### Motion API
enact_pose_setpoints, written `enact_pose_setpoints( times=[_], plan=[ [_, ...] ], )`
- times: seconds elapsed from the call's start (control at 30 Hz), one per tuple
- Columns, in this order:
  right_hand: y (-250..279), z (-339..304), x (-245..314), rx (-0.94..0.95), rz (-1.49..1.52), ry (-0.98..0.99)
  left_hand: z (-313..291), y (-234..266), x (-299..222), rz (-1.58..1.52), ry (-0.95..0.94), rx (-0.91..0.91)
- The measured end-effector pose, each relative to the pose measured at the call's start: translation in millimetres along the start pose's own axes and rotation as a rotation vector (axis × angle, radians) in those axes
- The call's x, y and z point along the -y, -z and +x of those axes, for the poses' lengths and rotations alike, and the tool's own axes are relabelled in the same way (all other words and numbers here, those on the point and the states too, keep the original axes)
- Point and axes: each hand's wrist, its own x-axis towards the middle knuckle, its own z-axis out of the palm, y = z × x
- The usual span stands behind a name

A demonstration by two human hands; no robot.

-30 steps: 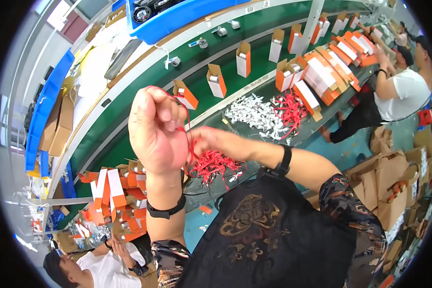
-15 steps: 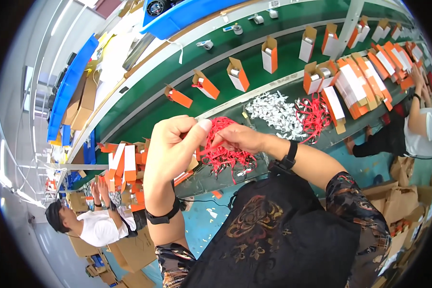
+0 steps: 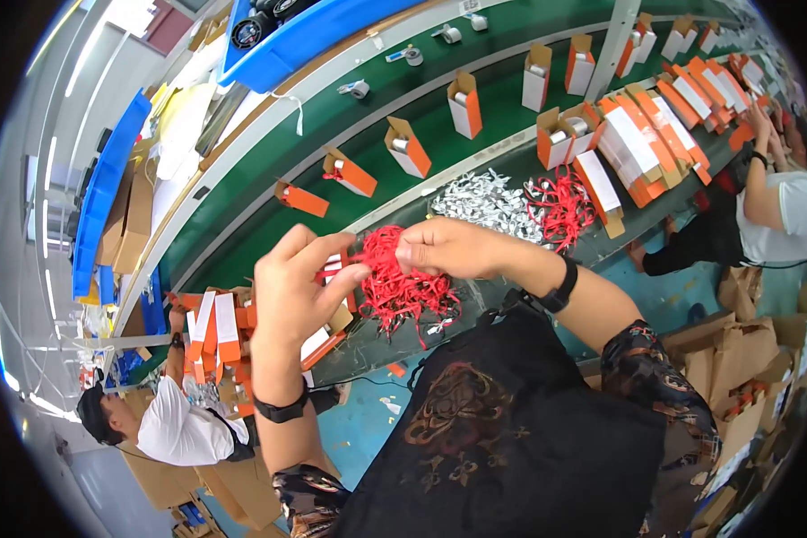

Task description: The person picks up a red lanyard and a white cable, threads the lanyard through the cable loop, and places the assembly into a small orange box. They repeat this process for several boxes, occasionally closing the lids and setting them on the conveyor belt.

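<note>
A tangled heap of red cords (image 3: 410, 300) with small dark ends lies on the dark bench in front of me. Above its upper part, my right hand (image 3: 453, 249) is closed, pinching a red cord between thumb and forefinger. My left hand (image 3: 291, 282) faces it from the left, fingers curled, with the thumb and forefinger tips slightly apart around a stretch of the same red cord. The cord's ends are hidden by my fingers. Beyond my right hand lie a pile of small white-and-grey pieces (image 3: 489, 204) and a second, smaller red cord heap (image 3: 560, 211).
Open orange-and-white boxes (image 3: 408, 148) stand spaced along the green conveyor (image 3: 269, 139). More boxes (image 3: 637, 139) crowd the bench on the right and left. Tape dispensers (image 3: 408, 56) sit beyond. Co-workers (image 3: 184, 421) work at both sides; a blue tray (image 3: 318, 36) is above.
The view has shifted, so the bench things appear further left. My left hand has loosened from a tight fist, and my hands have drawn slightly apart. The left co-worker's arm now reaches toward the boxes.
</note>
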Motion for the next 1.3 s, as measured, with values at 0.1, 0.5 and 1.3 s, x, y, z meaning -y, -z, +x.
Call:
enact_pose_setpoints(
  times=[0.1, 0.5, 1.3],
  plan=[
    [-20.4, -13.4, 25.1, -0.261, -0.355, 0.013, -36.5, -62.1, 55.8, -0.414, 0.174, -0.164],
    [-49.3, -19.6, -10.3, -0.501, -0.732, 0.088, -82.4, -197.3, 24.8, -1.012, 0.501, -0.446],
    [88.9, -31.9, -224.4, -0.697, -0.716, -0.412, -127.8, -206.8, 25.0, -0.665, 0.695, 0.044]
  ],
)
